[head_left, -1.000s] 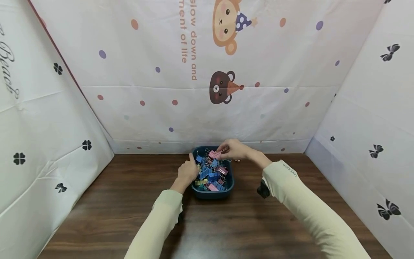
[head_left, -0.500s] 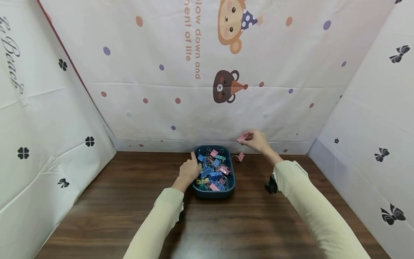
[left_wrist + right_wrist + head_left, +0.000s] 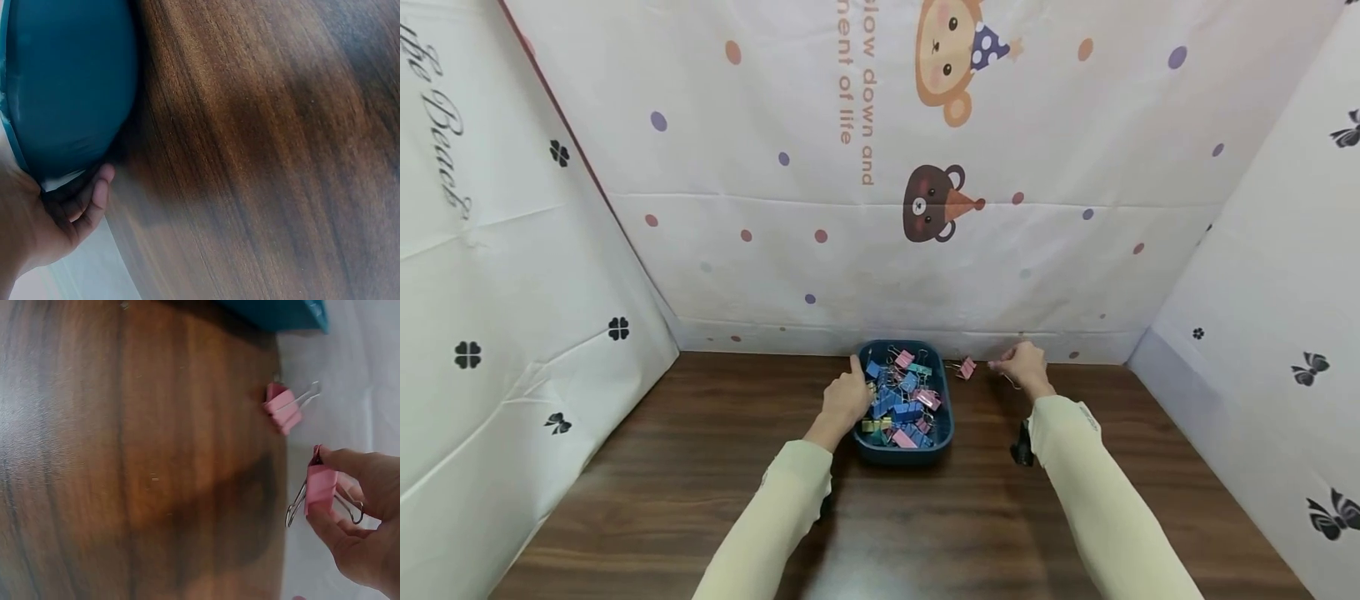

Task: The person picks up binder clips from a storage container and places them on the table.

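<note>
A dark teal plastic bin [image 3: 904, 455] holds a heap of blue, pink, yellow and green binder clips [image 3: 907, 408]. My left hand [image 3: 846, 395] grips the bin's left side at the rim; in the left wrist view its fingers [image 3: 94, 206] bend along the outer wall. My right hand [image 3: 1024, 368], right of the bin near the back of the table, pinches a pink binder clip [image 3: 321, 486] between thumb and fingertips. That clip's wire handles stick out to both sides. Another pink binder clip [image 3: 966, 368] lies on the table between the bin and my right hand.
The dark wooden table [image 3: 737, 500] ends at the back against a white printed sheet [image 3: 775, 275]. Similar sheets hang at the left and right sides. The bin stands close to the back sheet.
My right hand has moved from over the bin out to the right, carrying the pink binder clip, and has come down near the table. My left hand has stayed at the bin.
</note>
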Demonstrator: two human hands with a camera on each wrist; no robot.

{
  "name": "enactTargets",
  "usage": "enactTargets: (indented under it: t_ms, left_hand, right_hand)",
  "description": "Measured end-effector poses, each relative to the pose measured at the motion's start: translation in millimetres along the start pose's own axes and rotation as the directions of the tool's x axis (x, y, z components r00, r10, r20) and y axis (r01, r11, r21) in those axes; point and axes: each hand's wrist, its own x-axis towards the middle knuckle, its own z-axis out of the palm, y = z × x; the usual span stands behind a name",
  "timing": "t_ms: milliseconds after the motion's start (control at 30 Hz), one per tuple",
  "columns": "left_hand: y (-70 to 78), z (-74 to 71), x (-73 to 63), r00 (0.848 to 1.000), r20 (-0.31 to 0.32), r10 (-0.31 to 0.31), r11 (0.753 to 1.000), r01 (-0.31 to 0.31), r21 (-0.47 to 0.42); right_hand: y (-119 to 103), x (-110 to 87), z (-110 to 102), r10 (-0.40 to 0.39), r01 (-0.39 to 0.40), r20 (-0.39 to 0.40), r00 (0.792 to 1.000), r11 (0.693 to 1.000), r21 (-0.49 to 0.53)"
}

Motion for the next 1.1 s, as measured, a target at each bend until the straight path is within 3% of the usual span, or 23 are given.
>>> enactTargets:
  t_ms: [200, 367, 700, 933, 1100]
  left_hand:
    - [4.6, 0.1, -3.6, 1.0, 0.002, 0.0, 1.0, 0.0, 0.008]
    - [8.3, -0.6, -7.2, 1.0, -0.002, -0.009, 1.0, 0.009, 0.018]
    - [7.7, 1.2, -5.8, 1.0, -0.006, 0.003, 1.0, -0.003, 0.014]
    - [3.3, 1.5, -1.1, 1.0, -0.009, -0.025, 0.999, 0.025, 0.021]
    - [1.0, 1.6, 0.9, 1.0, -0.008, -0.017, 0.999, 0.017, 0.03]
  right_hand:
    - [16, 4.3, 14, 0.072, -0.071, 0.065, 0.995, 0.997, -0.022]
    - [17, 6.5, 20, 0.086, -0.085, 0.044, 0.995, 0.996, -0.035]
    - [18, 13.1, 24, 0.043, -0.046, -0.029, 0.999, 0.995, -0.093]
    - [16, 23.2, 30, 0.033, -0.03, 0.024, 0.999, 0.99, -0.141]
    - [17, 25.3, 26, 0.005, -0.002, 0.014, 1.0, 0.988, -0.157]
